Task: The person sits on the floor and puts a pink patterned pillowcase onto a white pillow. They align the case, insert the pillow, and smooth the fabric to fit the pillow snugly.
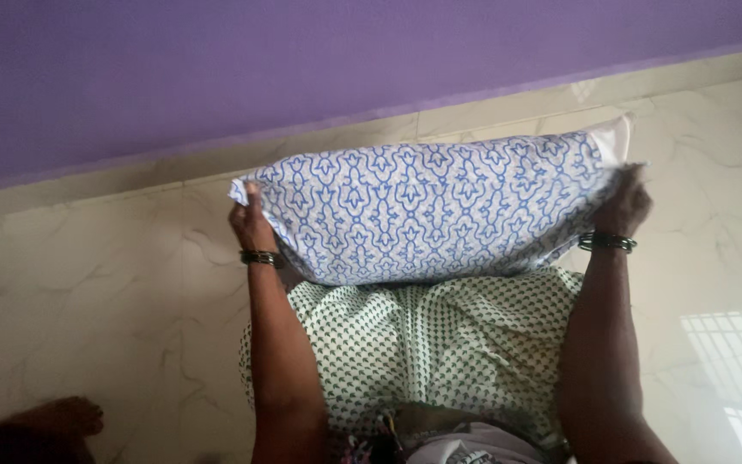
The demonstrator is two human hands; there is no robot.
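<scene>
I hold a pillow [431, 210] in a white cover with a blue pattern, stretched out in front of me above my lap. My left hand [251, 225] grips its left end, thumb on top. My right hand [624, 206] grips the right end, where the cover's open edge lies and the white pillow inside [613, 137] sticks out. Both wrists wear dark bangles. Below the pillow lies my light dress with small green dots [440, 344].
A cream marble-look tile floor [88, 292] spreads all around. A purple wall [216, 69] with a tile skirting runs along the top. A bare foot [62, 417] shows at the lower left. Bright window light falls on the floor at the lower right [732, 369].
</scene>
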